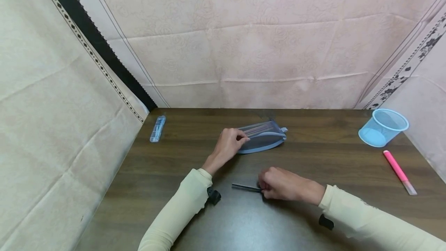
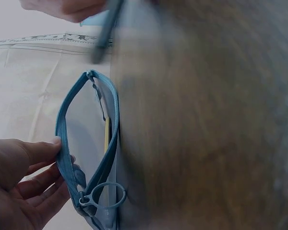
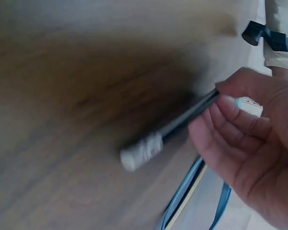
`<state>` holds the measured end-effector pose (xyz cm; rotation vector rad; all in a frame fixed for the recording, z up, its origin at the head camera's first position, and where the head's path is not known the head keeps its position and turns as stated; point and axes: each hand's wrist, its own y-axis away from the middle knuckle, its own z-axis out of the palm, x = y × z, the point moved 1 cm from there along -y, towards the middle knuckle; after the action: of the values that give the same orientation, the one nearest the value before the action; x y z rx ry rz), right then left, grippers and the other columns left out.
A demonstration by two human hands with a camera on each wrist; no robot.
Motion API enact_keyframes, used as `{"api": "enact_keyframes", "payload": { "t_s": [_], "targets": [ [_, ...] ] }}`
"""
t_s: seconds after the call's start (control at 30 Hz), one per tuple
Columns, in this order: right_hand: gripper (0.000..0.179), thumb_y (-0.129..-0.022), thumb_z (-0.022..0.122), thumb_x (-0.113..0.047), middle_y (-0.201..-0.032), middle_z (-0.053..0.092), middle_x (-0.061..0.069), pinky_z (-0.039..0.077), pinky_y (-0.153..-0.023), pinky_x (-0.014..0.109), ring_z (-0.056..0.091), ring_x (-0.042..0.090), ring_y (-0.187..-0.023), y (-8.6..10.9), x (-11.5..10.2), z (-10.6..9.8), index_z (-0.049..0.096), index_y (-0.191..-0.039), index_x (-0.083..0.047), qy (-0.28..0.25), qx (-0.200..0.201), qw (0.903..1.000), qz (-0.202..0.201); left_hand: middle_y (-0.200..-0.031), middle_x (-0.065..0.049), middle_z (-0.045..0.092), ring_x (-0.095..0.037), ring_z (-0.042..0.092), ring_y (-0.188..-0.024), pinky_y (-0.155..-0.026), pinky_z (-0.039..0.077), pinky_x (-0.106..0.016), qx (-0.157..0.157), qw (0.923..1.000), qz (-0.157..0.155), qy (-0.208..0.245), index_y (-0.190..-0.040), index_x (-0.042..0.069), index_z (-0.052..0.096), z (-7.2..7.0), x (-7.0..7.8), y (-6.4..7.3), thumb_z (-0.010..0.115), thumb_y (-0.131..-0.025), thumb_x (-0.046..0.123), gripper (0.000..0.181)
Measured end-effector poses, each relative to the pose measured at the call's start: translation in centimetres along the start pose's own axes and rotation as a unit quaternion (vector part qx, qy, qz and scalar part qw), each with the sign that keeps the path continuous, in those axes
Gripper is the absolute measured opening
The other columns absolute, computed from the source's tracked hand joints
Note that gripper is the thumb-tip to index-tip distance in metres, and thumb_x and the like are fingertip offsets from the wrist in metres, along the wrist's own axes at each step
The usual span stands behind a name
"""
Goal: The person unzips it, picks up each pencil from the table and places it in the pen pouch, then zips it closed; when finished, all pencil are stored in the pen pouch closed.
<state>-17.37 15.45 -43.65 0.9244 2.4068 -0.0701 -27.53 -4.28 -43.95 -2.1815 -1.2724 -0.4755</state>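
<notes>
My left hand (image 1: 228,144) pinches the rim of a see-through zip pouch (image 1: 261,142) with blue edging, near the middle of the table. In the left wrist view the pouch's mouth gapes, a ring pull (image 2: 109,195) hangs at one end, and a thin yellow stick (image 2: 106,134) lies inside. Nearer the front, my right hand (image 1: 283,184) holds a dark pencil (image 1: 245,187) just over the tabletop. Its pale end (image 3: 141,152) looks like an eraser and ferrule, somewhat blurred. A small white and light-blue thing (image 3: 249,106) shows between the right fingers; whether it is held I cannot tell.
On the right stand a blue see-through cup (image 1: 383,127), tilted in view, and a pink marker-like stick (image 1: 398,171) with a pale end. A flat light-blue item (image 1: 158,129) lies at the far left. Cloth walls (image 1: 261,49) enclose the table's back and sides.
</notes>
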Motion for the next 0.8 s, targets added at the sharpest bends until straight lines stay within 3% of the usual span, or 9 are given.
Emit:
{"api": "enact_keyframes", "payload": {
  "t_s": [0.2,0.27,0.3,0.33,0.37,0.5,0.57,0.67,0.8],
  "targets": [
    [0.022,-0.085,0.069,-0.001,-0.083,0.068,-0.009,0.053,-0.068,0.019,0.060,-0.004,-0.074,0.3,-0.9,-0.4,0.069,-0.107,-0.008,-0.143,-0.043,0.9885,-0.023,-0.096,-0.002,0.079,-0.008,0.067,-0.077,-0.065,0.050,-0.021,-0.001,1.0000,0.000,-0.002,-0.099,0.011,0.081,0.0,0.0,0.0,0.071,-0.095,0.022,0.015],
    [0.026,-0.084,0.065,0.003,-0.085,0.071,-0.002,0.054,-0.069,0.019,0.062,-0.002,-0.075,0.3,-1.1,-0.5,0.069,-0.109,-0.001,-0.212,-0.068,0.9747,-0.021,-0.096,-0.003,0.079,-0.008,0.066,-0.076,-0.065,0.050,-0.021,-0.002,1.0000,-0.001,0.000,-0.099,0.011,0.081,0.1,0.0,0.0,0.071,-0.095,0.021,0.015],
    [0.027,-0.084,0.064,0.005,-0.087,0.072,0.001,0.055,-0.069,0.020,0.064,0.000,-0.077,0.4,-1.2,-0.5,0.069,-0.110,0.003,-0.261,-0.085,0.9616,-0.011,-0.096,-0.003,0.079,-0.007,0.066,-0.075,-0.064,0.049,-0.020,-0.002,1.0000,0.000,0.000,-0.099,0.011,0.081,0.1,0.0,0.0,0.071,-0.095,0.021,0.015],
    [0.027,-0.084,0.062,0.005,-0.088,0.073,0.003,0.056,-0.069,0.020,0.065,0.002,-0.077,0.3,-1.2,-0.5,0.068,-0.110,0.007,-0.313,-0.102,0.9442,0.004,-0.096,-0.003,0.079,-0.007,0.065,-0.075,-0.064,0.049,-0.020,-0.002,1.0000,-0.001,0.000,-0.099,0.011,0.081,0.1,0.0,0.0,0.071,-0.095,0.021,0.015],
    [0.028,-0.084,0.060,0.006,-0.089,0.073,0.005,0.057,-0.070,0.021,0.067,0.005,-0.079,0.3,-1.2,-0.5,0.066,-0.111,0.011,-0.373,-0.121,0.9196,0.022,-0.096,-0.002,0.079,-0.007,0.065,-0.074,-0.063,0.048,-0.020,-0.002,1.0000,0.000,0.001,-0.099,0.011,0.081,0.1,0.0,0.0,0.071,-0.096,0.021,0.014],
    [0.028,-0.094,0.052,0.004,-0.094,0.074,0.006,0.059,-0.077,0.025,0.072,0.013,-0.085,0.1,-0.1,-0.9,0.061,-0.117,0.015,-0.577,-0.180,0.7933,0.075,-0.095,-0.002,0.079,-0.006,0.062,-0.071,-0.061,0.046,-0.019,0.000,1.0000,0.000,0.001,-0.099,0.012,0.081,0.0,0.0,0.0,0.071,-0.095,0.022,0.015],
    [0.026,-0.099,0.047,0.003,-0.097,0.074,0.005,0.059,-0.083,0.026,0.072,0.013,-0.089,-0.1,0.9,-1.2,0.062,-0.119,0.010,-0.628,-0.195,0.7485,0.082,-0.096,-0.002,0.079,-0.006,0.061,-0.070,-0.061,0.046,-0.019,0.000,1.0000,0.000,0.003,-0.099,0.012,0.081,0.1,0.0,0.0,0.071,-0.095,0.022,0.015],
    [0.027,-0.104,0.042,0.000,-0.101,0.073,0.004,0.058,-0.087,0.025,0.072,0.011,-0.093,-0.6,2.5,-1.7,0.064,-0.118,0.001,-0.676,-0.179,0.7077,0.098,-0.096,-0.002,0.079,-0.005,0.060,-0.070,-0.061,0.045,-0.019,0.001,1.0000,0.000,-0.001,-0.099,0.012,0.081,0.1,0.0,0.0,0.072,-0.095,0.022,0.015],
    [0.029,-0.107,0.039,-0.002,-0.105,0.073,0.006,0.057,-0.089,0.025,0.071,0.013,-0.096,-1.1,4.7,-2.2,0.068,-0.113,-0.003,-0.724,-0.089,0.6697,0.140,-0.096,-0.001,0.079,-0.005,0.062,-0.071,-0.062,0.045,-0.019,0.002,1.0000,-0.003,-0.004,-0.099,0.013,0.082,0.1,0.1,-0.1,0.072,-0.095,0.023,0.015]
  ]
}}
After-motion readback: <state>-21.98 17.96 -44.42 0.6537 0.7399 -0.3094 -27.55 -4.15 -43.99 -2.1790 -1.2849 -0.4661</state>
